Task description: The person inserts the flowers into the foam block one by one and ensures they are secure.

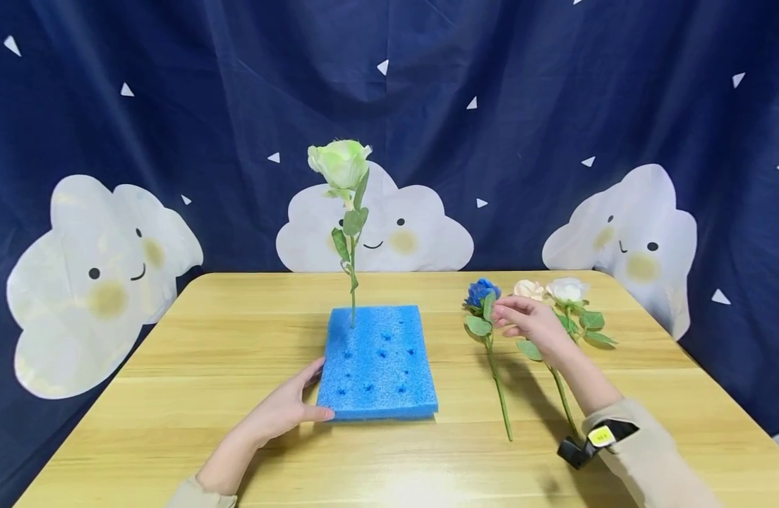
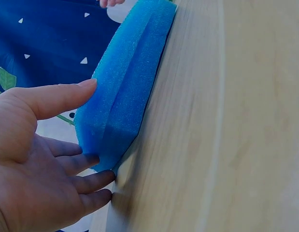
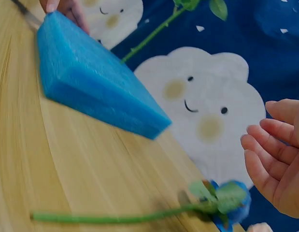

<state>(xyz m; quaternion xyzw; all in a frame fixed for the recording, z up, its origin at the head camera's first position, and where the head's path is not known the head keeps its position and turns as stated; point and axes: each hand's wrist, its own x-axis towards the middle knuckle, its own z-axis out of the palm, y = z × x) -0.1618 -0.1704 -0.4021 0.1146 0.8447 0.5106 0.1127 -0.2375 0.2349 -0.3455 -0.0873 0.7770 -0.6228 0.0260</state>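
Observation:
A blue foam block (image 1: 378, 363) with several small holes lies on the table. Upright in its far left part stands a pale green rose (image 1: 340, 164) on a leafy stem. My left hand (image 1: 292, 403) rests against the block's left side, thumb at the near corner; in the left wrist view its fingers (image 2: 93, 181) look nearly straight. Over to the right, my right hand (image 1: 528, 321) hovers beside a blue rose (image 1: 482, 291) lying on the table. Its loosely bent fingers (image 3: 265, 145) hold nothing in the right wrist view, with the blue rose below them.
Behind the right hand lie a pale peach rose (image 1: 528, 289) and a white rose (image 1: 566, 290), their stems partly hidden by the forearm. A black strap (image 1: 598, 441) circles the right wrist. The wooden table (image 1: 237, 339) ends before a dark blue curtain (image 1: 237, 106) with clouds.

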